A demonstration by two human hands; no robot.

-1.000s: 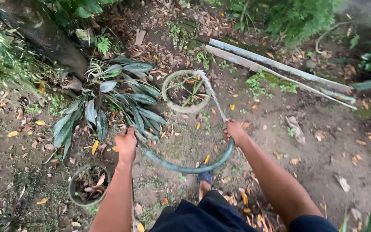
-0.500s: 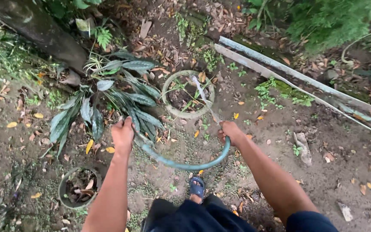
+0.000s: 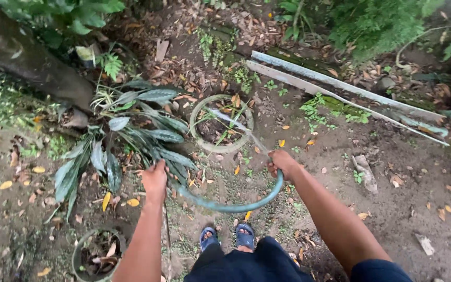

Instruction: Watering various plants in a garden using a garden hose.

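Hose (image 3: 230,205) sags in a loop between both fists — right hand (image 3: 283,163) pinches its end, aiming water at the round pot (image 3: 197,137) at eleven o'clock; left hand (image 3: 155,177) grips the slack.

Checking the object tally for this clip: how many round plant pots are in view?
2. One pot sits on the ground ahead of the right hand, taking the water stream. The other pot is at the bottom left, beside the left forearm. Foliage may hide more.

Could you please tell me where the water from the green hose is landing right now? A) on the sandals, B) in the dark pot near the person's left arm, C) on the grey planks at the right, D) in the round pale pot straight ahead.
D: the water stream runs from the right hand holding the green hose into the round pale pot.
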